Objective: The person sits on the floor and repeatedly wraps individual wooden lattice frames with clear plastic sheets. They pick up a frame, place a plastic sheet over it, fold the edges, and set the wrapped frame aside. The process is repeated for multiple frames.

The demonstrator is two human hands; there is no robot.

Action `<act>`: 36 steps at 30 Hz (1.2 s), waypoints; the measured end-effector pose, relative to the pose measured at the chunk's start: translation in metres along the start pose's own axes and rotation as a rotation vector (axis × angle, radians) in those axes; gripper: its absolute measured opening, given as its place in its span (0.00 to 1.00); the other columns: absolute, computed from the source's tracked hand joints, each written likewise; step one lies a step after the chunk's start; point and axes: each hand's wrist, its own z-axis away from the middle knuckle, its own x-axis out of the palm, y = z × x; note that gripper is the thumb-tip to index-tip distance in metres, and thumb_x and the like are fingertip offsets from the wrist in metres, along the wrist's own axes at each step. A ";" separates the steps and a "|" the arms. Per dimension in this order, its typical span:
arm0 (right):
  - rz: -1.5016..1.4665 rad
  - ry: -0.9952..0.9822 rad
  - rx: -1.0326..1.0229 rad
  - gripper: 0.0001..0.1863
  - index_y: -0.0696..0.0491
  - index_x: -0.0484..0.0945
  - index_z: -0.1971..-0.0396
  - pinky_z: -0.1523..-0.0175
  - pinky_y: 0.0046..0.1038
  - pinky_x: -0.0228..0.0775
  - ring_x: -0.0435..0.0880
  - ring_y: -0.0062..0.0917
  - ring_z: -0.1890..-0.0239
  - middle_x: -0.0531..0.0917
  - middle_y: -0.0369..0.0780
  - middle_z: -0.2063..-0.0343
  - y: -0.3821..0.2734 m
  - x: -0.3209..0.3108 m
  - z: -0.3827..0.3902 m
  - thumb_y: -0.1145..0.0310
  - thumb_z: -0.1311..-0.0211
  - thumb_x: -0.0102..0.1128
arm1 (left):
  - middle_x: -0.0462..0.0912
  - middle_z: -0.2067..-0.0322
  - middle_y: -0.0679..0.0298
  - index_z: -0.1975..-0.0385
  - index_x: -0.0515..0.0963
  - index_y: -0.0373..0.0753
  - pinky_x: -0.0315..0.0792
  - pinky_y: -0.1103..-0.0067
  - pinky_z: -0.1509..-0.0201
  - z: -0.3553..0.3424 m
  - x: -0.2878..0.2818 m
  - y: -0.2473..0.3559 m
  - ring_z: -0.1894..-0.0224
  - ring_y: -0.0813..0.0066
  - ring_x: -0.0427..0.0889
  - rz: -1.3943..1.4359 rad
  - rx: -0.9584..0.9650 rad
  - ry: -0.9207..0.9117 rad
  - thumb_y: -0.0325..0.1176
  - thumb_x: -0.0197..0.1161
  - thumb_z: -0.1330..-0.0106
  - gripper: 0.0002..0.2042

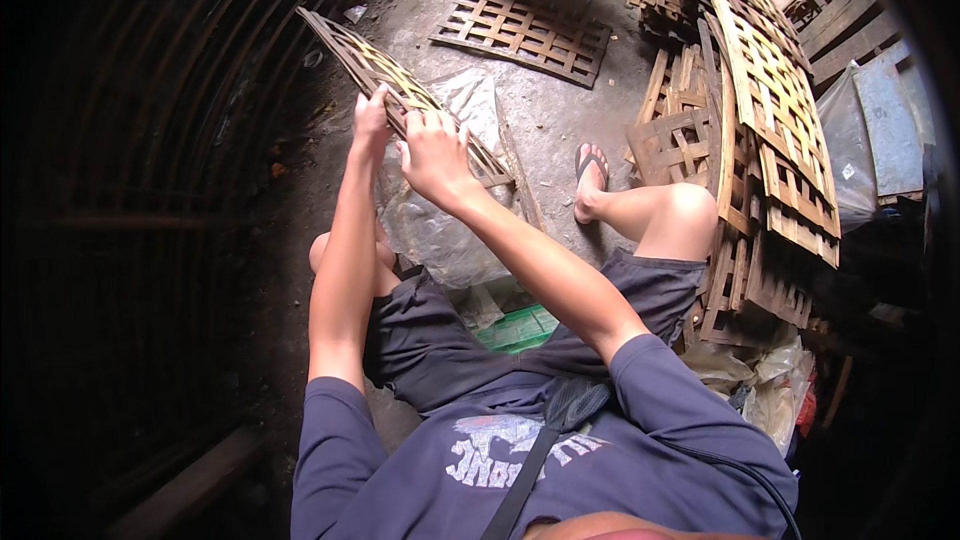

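Observation:
A long woven bamboo lattice panel [405,86] is held up in front of me, tilted, seen almost edge-on. My left hand [371,120] is closed round its near edge at about the middle. Close beside it, my right hand [437,152] bends its fingers over the same panel, a little farther right along the edge. Under the panel's right end, clear plastic sheeting [430,230] lies between my legs. The far face of the panel and my left fingertips are partly hidden.
Another lattice panel [525,35] lies flat on the ground ahead. A tall stack of lattice panels [775,110] leans at the right, beside my knee. Dark curved slats [130,140] line the left side. A green plastic piece [518,328] shows beneath me.

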 end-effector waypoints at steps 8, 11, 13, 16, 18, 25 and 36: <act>-0.783 -0.053 0.233 0.33 0.65 0.58 0.42 0.34 0.32 0.49 0.60 0.38 0.37 0.63 0.56 0.42 0.078 0.042 -0.056 0.50 0.35 0.41 | 0.76 0.59 0.62 0.47 0.62 0.42 0.78 0.70 0.61 -0.004 -0.007 -0.008 0.64 0.72 0.80 -0.129 -0.047 -0.068 0.45 0.49 0.34 0.20; -0.710 -0.405 0.055 0.31 0.61 0.61 0.43 0.36 0.34 0.52 0.61 0.42 0.38 0.65 0.56 0.44 0.083 0.025 -0.044 0.49 0.33 0.35 | 0.75 0.69 0.68 0.53 0.66 0.41 0.74 0.80 0.73 0.007 -0.003 -0.002 0.72 0.79 0.77 -0.043 -0.019 0.036 0.43 0.50 0.35 0.16; -0.443 -0.451 -0.006 0.30 0.58 0.62 0.43 0.36 0.38 0.51 0.59 0.44 0.37 0.64 0.54 0.43 0.075 0.011 -0.039 0.49 0.33 0.35 | 0.76 0.64 0.65 0.50 0.66 0.41 0.74 0.77 0.66 0.009 -0.010 0.001 0.67 0.77 0.77 -0.116 -0.039 0.037 0.45 0.51 0.36 0.19; 0.361 -0.025 -0.423 0.27 0.55 0.62 0.41 0.33 0.50 0.38 0.54 0.48 0.35 0.58 0.53 0.38 0.082 -0.016 -0.052 0.60 0.39 0.42 | 0.74 0.56 0.61 0.46 0.64 0.39 0.72 0.76 0.59 0.003 0.000 0.003 0.58 0.72 0.76 -0.040 0.007 0.053 0.45 0.54 0.37 0.23; 0.421 0.050 -0.660 0.28 0.55 0.59 0.39 0.31 0.48 0.28 0.49 0.43 0.32 0.58 0.48 0.37 0.106 -0.047 -0.072 0.68 0.42 0.40 | 0.73 0.54 0.58 0.44 0.62 0.36 0.71 0.77 0.56 -0.014 0.019 -0.012 0.55 0.70 0.76 0.041 0.071 0.136 0.45 0.57 0.40 0.28; 1.287 -0.602 0.001 0.33 0.48 0.61 0.39 0.32 0.50 0.25 0.46 0.41 0.32 0.56 0.43 0.36 0.227 -0.157 -0.125 0.46 0.41 0.38 | 0.75 0.60 0.53 0.40 0.55 0.35 0.68 0.74 0.57 -0.028 0.053 -0.015 0.60 0.67 0.74 -0.095 0.025 0.369 0.46 0.63 0.48 0.38; 0.023 -0.634 0.120 0.49 0.62 0.62 0.43 0.35 0.33 0.52 0.61 0.39 0.38 0.65 0.53 0.42 0.135 -0.106 -0.120 0.29 0.46 0.35 | 0.73 0.59 0.53 0.39 0.51 0.39 0.68 0.75 0.61 -0.035 0.051 -0.026 0.65 0.70 0.73 -0.003 0.034 0.328 0.50 0.61 0.44 0.39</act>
